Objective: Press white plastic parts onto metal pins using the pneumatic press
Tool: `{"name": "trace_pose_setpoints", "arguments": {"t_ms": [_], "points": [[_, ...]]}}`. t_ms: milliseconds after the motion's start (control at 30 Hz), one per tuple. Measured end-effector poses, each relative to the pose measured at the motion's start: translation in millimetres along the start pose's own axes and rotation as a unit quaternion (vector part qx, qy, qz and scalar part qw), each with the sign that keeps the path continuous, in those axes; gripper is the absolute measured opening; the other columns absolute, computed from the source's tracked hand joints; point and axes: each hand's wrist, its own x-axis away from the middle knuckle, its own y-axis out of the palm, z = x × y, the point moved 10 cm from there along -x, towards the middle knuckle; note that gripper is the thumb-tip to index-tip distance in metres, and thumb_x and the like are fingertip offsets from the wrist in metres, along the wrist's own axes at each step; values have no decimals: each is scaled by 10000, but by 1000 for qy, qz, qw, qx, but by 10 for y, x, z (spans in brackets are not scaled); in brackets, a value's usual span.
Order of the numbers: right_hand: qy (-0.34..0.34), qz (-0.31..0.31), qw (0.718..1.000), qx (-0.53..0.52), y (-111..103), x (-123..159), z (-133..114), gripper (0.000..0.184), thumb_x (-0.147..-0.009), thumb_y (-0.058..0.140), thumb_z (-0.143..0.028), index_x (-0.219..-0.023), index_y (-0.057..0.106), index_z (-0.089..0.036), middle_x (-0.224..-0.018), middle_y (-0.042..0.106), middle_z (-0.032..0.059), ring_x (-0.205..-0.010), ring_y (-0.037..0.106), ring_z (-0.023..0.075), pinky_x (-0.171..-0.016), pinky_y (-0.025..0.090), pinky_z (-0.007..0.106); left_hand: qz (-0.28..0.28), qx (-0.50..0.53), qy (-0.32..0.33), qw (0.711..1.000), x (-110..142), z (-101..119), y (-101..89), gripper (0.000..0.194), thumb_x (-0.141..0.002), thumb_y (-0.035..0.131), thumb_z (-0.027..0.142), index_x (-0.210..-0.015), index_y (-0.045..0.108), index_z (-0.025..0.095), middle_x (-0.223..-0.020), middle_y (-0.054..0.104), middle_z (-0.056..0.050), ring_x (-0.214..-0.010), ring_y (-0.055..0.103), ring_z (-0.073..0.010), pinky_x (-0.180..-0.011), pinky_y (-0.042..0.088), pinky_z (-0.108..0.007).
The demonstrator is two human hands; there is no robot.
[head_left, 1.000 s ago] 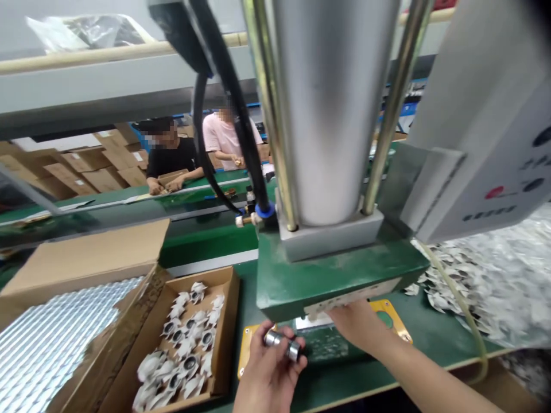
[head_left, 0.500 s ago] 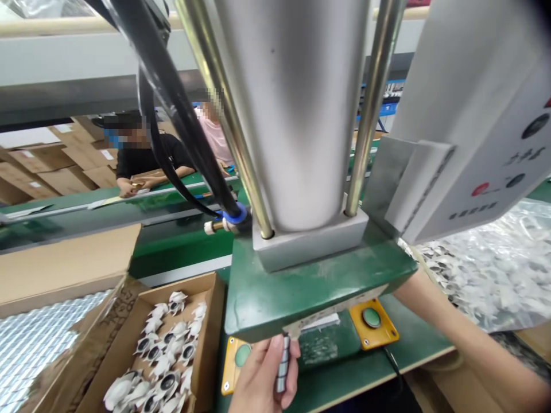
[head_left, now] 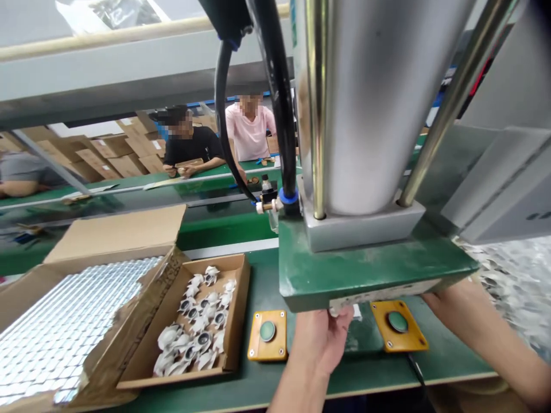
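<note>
1. We find the left hand (head_left: 321,344) raised against the green press bed (head_left: 370,269), fingers hidden; we cannot tell whether it pinches anything.
2. The right hand (head_left: 456,310) is likewise undeterminable, right of a yellow push-button box (head_left: 398,324); a matching box (head_left: 267,335) left of the left hand suggests one per hand.

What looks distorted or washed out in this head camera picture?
In the head view, the steel press cylinder looks stretched and leaning, as if from a wide lens; the shiny silver sheet in the cardboard carton glares nearly white; the co-worker in pink and the co-worker in black have their heads pixelated.
</note>
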Motion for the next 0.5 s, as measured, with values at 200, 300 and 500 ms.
{"name": "trace_pose_setpoints", "arguments": {"t_ms": [200, 300, 500], "points": [[-64, -85, 992, -65, 15, -96, -783, 265, -906, 394, -367, -1004, 613, -253, -890, 676, 41, -772, 647, 231, -581, 501, 295, -16, -6, -17, 1000, -14, -47, 113, 258, -678, 655, 272, -631, 424, 167, -537, 360, 61, -419, 286, -31, -396, 170, -173], [-96, -96, 989, -62, 107, -166, -1144, 294, -921, 363, -323, -994, 632, -229, -837, 682, 64, -819, 641, 255, -704, 504, 351, 4, -31, 9, 999, 54, 61, 37, 195, -732, 593, 239, -653, 429, 169, -525, 391, 54, -404, 296, -33, -382, 135, -173], [-234, -152, 960, -23, 354, -82, -1527, 507, -873, 217, -73, -1112, 619, -270, -607, 630, 47, -557, 610, 201, -593, 487, 310, 83, -63, 71, 992, 288, 447, -437, 246, -845, 496, 435, -929, 522, 205, -556, 434, 62, -364, 251, -33, -356, 90, -189]]}}
